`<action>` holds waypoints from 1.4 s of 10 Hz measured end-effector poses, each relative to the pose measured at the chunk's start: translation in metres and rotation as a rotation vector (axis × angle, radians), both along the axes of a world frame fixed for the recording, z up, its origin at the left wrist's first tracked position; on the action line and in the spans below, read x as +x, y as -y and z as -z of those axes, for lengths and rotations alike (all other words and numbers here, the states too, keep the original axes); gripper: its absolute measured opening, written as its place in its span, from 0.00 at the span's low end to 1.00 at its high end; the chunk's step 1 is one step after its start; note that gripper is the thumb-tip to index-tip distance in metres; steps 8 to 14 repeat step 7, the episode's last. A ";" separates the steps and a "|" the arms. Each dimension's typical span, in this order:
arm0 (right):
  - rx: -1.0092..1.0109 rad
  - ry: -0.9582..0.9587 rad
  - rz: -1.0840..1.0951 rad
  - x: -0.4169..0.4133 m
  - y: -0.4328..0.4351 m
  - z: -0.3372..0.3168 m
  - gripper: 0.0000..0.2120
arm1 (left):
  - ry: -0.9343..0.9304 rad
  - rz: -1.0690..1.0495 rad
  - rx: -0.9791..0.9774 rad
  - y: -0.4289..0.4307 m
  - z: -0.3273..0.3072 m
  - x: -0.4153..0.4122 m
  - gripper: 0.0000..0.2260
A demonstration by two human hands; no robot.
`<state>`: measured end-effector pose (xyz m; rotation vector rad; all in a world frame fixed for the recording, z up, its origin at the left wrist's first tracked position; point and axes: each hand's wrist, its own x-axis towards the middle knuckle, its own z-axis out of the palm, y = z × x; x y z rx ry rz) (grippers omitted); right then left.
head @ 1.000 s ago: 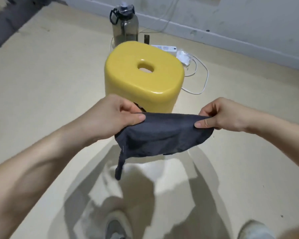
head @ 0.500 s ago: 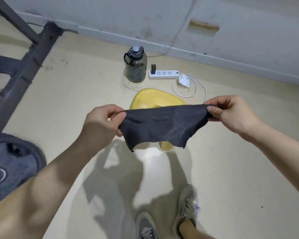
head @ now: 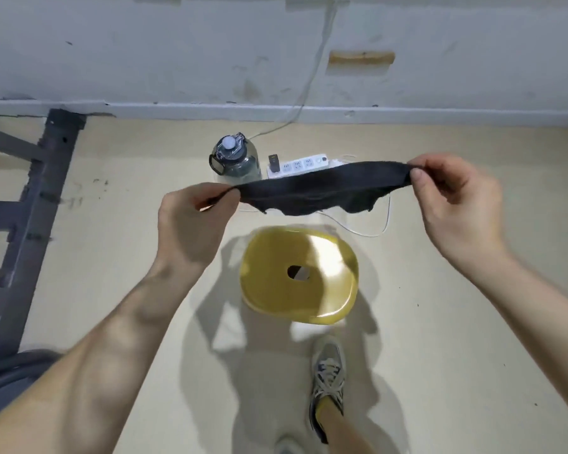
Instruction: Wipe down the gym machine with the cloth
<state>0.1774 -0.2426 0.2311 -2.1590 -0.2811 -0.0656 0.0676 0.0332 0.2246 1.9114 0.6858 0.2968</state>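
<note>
A dark grey cloth (head: 315,190) is stretched flat in the air between both hands, well above the floor. My left hand (head: 191,224) pinches its left end between thumb and fingers. My right hand (head: 453,204) pinches its right end the same way. The gym machine's dark metal frame (head: 30,204) runs along the floor at the far left, with a round grey weight plate (head: 7,378) at its near end. Both hands are far from the frame.
A yellow plastic stool (head: 299,273) with a hole in its seat stands on the beige floor below the cloth. Behind it, near the wall, are a dark water bottle (head: 235,158), a white power strip (head: 299,165) and white cables. My shoe (head: 328,378) is just behind the stool.
The view has risen and tilted, so the stool now lies lower in frame. Both hands lifted the cloth and pulled it wider and flatter between them.
</note>
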 end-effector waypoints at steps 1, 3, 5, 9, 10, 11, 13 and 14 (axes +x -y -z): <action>-0.109 0.003 -0.040 -0.019 0.005 0.034 0.05 | -0.095 0.062 0.005 -0.007 0.027 -0.004 0.13; -0.407 -0.210 -0.099 -0.097 0.009 0.126 0.07 | -0.344 0.329 0.106 -0.014 0.122 -0.045 0.17; -0.571 -0.463 -0.063 -0.166 -0.005 0.190 0.07 | -0.562 0.608 0.265 -0.016 0.204 -0.088 0.12; -0.707 -0.767 -0.093 -0.179 -0.015 0.216 0.13 | -0.683 0.810 0.283 -0.029 0.229 -0.111 0.14; -0.707 -0.767 -0.093 -0.179 -0.015 0.216 0.13 | -0.683 0.810 0.283 -0.029 0.229 -0.111 0.14; -0.707 -0.767 -0.093 -0.179 -0.015 0.216 0.13 | -0.683 0.810 0.283 -0.029 0.229 -0.111 0.14; -0.707 -0.767 -0.093 -0.179 -0.015 0.216 0.13 | -0.683 0.810 0.283 -0.029 0.229 -0.111 0.14; -0.707 -0.767 -0.093 -0.179 -0.015 0.216 0.13 | -0.683 0.810 0.283 -0.029 0.229 -0.111 0.14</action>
